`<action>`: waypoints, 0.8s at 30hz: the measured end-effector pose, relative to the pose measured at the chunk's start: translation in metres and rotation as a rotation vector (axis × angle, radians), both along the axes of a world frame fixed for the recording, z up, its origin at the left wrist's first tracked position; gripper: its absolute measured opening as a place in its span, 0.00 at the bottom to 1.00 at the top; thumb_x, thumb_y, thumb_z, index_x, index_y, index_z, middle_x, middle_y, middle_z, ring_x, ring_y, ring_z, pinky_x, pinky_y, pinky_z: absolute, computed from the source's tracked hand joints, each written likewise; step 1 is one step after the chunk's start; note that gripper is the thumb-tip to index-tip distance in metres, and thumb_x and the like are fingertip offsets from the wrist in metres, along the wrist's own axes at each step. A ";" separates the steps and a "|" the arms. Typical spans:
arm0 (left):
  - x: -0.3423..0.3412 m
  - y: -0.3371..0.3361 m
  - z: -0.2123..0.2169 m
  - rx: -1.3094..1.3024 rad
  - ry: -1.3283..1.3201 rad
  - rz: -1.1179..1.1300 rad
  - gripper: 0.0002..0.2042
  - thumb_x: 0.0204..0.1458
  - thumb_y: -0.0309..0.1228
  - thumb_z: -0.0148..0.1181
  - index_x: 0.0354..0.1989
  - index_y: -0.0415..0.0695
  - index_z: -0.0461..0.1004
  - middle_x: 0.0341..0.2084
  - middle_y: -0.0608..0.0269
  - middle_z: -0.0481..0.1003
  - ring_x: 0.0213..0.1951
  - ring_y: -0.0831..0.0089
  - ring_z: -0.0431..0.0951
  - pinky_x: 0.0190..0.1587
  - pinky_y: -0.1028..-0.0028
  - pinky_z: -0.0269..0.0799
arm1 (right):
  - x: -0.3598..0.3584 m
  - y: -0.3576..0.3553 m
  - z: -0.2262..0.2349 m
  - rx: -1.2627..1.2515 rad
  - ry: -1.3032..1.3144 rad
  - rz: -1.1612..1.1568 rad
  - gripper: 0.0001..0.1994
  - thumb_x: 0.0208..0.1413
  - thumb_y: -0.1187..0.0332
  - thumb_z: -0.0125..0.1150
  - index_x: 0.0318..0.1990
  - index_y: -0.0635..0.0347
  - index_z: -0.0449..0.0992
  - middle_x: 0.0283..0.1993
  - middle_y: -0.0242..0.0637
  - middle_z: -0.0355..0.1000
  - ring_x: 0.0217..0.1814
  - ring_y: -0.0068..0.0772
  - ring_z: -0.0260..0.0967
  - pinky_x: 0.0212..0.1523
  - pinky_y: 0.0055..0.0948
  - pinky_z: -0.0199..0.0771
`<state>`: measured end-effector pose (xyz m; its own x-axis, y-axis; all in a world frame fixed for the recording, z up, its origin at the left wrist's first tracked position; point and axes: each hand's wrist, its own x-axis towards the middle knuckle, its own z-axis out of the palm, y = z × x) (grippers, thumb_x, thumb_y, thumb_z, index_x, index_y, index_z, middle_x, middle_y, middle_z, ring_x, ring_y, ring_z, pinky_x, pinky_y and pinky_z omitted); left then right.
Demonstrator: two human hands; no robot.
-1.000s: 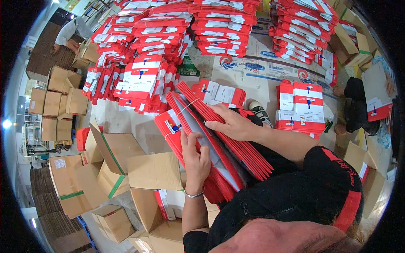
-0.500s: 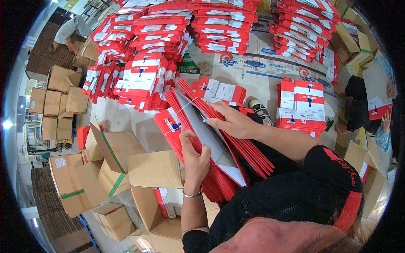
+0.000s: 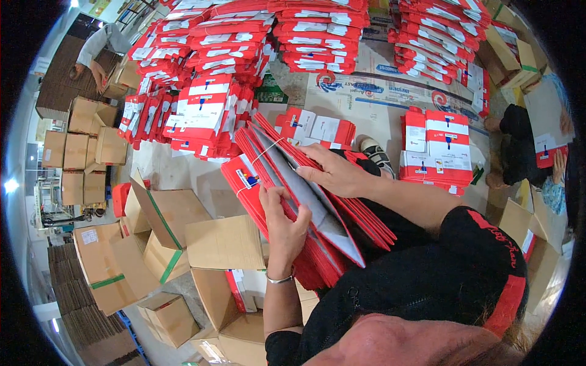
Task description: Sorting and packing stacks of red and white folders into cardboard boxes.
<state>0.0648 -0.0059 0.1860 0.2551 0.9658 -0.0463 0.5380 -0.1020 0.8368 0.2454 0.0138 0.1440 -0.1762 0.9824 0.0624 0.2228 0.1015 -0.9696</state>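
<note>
A thick bundle of flat red folded cartons (image 3: 287,201) rests on edge across my lap, tied with a thin white string near its far end. One carton in the bundle is parted and shows its grey inner face (image 3: 305,195). My left hand (image 3: 282,221) grips the near left part of the bundle, thumb on the grey face. My right hand (image 3: 334,172) lies on top of the bundle's right half, fingers curled over the carton edges beside the gap.
Tall stacks of red and white flat cartons (image 3: 207,104) fill the floor ahead and to the right (image 3: 436,149). Open brown cardboard boxes (image 3: 171,244) stand at my left. Another person (image 3: 101,46) bends over boxes at far left; a seated person (image 3: 537,140) is at right.
The gap in the bundle has widened, showing more of the grey face. My left hand has shifted up along the cartons; my right hand stays on top.
</note>
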 end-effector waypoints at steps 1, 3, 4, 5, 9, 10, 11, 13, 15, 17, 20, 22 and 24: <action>-0.004 -0.001 -0.007 -0.017 -0.109 0.023 0.14 0.44 0.21 0.53 0.41 0.40 0.62 0.42 0.56 0.62 0.46 0.68 0.64 0.53 0.71 0.61 | 0.001 -0.001 0.004 -0.012 -0.015 -0.003 0.30 0.62 0.51 0.49 0.63 0.68 0.58 0.61 0.61 0.58 0.67 0.57 0.53 0.66 0.44 0.54; -0.003 -0.001 -0.007 0.090 -0.056 -0.009 0.15 0.44 0.21 0.52 0.42 0.40 0.63 0.42 0.55 0.62 0.46 0.66 0.65 0.52 0.70 0.61 | 0.001 -0.002 0.007 -0.024 -0.047 -0.015 0.30 0.61 0.51 0.50 0.62 0.68 0.59 0.60 0.60 0.59 0.67 0.56 0.54 0.66 0.43 0.54; -0.001 -0.001 -0.006 0.199 -0.005 -0.041 0.15 0.44 0.21 0.51 0.43 0.40 0.64 0.42 0.54 0.62 0.46 0.64 0.65 0.52 0.69 0.62 | 0.000 -0.002 0.008 -0.027 -0.047 -0.016 0.30 0.61 0.51 0.50 0.62 0.68 0.59 0.60 0.60 0.59 0.67 0.56 0.54 0.66 0.43 0.54; -0.004 0.000 -0.008 0.247 0.152 -0.091 0.14 0.48 0.25 0.55 0.44 0.40 0.65 0.45 0.50 0.62 0.48 0.57 0.66 0.54 0.66 0.62 | 0.000 -0.002 0.008 -0.032 -0.002 -0.016 0.30 0.62 0.51 0.50 0.62 0.68 0.59 0.60 0.60 0.59 0.66 0.55 0.55 0.66 0.42 0.54; 0.013 -0.004 0.009 0.245 0.191 -0.053 0.15 0.49 0.32 0.62 0.41 0.40 0.66 0.47 0.47 0.61 0.49 0.52 0.66 0.54 0.64 0.62 | -0.003 -0.001 0.006 -0.035 0.050 -0.026 0.30 0.62 0.51 0.49 0.62 0.69 0.60 0.59 0.58 0.60 0.64 0.53 0.57 0.65 0.40 0.55; 0.015 -0.006 0.014 0.230 0.234 -0.043 0.18 0.48 0.35 0.65 0.41 0.40 0.66 0.47 0.47 0.61 0.49 0.52 0.66 0.55 0.64 0.62 | -0.005 -0.001 0.006 -0.037 0.049 -0.027 0.30 0.62 0.51 0.49 0.62 0.69 0.60 0.59 0.58 0.60 0.64 0.53 0.57 0.65 0.40 0.55; 0.017 -0.006 0.015 0.214 0.276 -0.032 0.20 0.46 0.38 0.68 0.40 0.40 0.65 0.48 0.47 0.61 0.49 0.52 0.65 0.55 0.63 0.61 | -0.006 -0.001 0.005 -0.060 0.085 -0.025 0.29 0.63 0.52 0.49 0.62 0.69 0.60 0.59 0.58 0.60 0.64 0.53 0.57 0.65 0.40 0.55; 0.020 -0.006 0.016 0.189 0.255 -0.016 0.21 0.45 0.37 0.69 0.39 0.41 0.65 0.47 0.47 0.61 0.49 0.53 0.65 0.56 0.63 0.61 | -0.008 0.000 0.003 -0.082 0.120 -0.024 0.29 0.63 0.53 0.48 0.61 0.69 0.60 0.59 0.57 0.60 0.64 0.52 0.58 0.65 0.39 0.56; 0.018 -0.005 0.014 0.162 0.234 0.001 0.21 0.44 0.36 0.70 0.39 0.41 0.65 0.46 0.48 0.61 0.49 0.53 0.65 0.56 0.63 0.61 | -0.009 0.001 -0.003 -0.036 0.122 -0.028 0.28 0.63 0.54 0.48 0.61 0.70 0.60 0.58 0.58 0.61 0.63 0.53 0.58 0.64 0.40 0.56; 0.009 -0.002 0.005 0.145 0.126 -0.054 0.22 0.43 0.37 0.71 0.38 0.41 0.64 0.45 0.42 0.63 0.63 0.41 0.53 0.61 0.53 0.55 | -0.005 0.001 -0.003 -0.010 0.083 -0.015 0.27 0.63 0.55 0.48 0.60 0.70 0.61 0.58 0.58 0.61 0.63 0.53 0.59 0.64 0.40 0.56; -0.005 0.001 -0.002 -0.005 -0.039 -0.068 0.20 0.44 0.35 0.70 0.38 0.42 0.64 0.49 0.43 0.61 0.64 0.45 0.52 0.63 0.55 0.50 | 0.001 0.003 -0.004 0.037 0.022 -0.017 0.28 0.61 0.55 0.52 0.60 0.70 0.61 0.56 0.57 0.63 0.61 0.54 0.60 0.63 0.41 0.57; -0.006 -0.002 -0.003 0.089 0.005 -0.062 0.17 0.46 0.32 0.68 0.37 0.42 0.65 0.43 0.57 0.61 0.48 0.62 0.65 0.55 0.67 0.59 | 0.000 0.002 0.000 -0.022 0.039 -0.013 0.29 0.59 0.55 0.55 0.60 0.69 0.61 0.55 0.56 0.63 0.60 0.53 0.61 0.63 0.41 0.58; -0.003 -0.001 0.001 -0.013 -0.043 -0.067 0.19 0.46 0.33 0.69 0.37 0.43 0.63 0.45 0.49 0.59 0.55 0.55 0.59 0.63 0.60 0.50 | 0.000 0.000 0.012 -0.040 0.005 -0.003 0.30 0.58 0.55 0.56 0.60 0.68 0.61 0.55 0.56 0.63 0.60 0.52 0.62 0.62 0.41 0.59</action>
<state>0.0621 -0.0070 0.1867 0.3213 0.9458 -0.0465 0.4935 -0.1253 0.8607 0.2451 0.0137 0.1562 -0.1727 0.9847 0.0234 0.2184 0.0614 -0.9739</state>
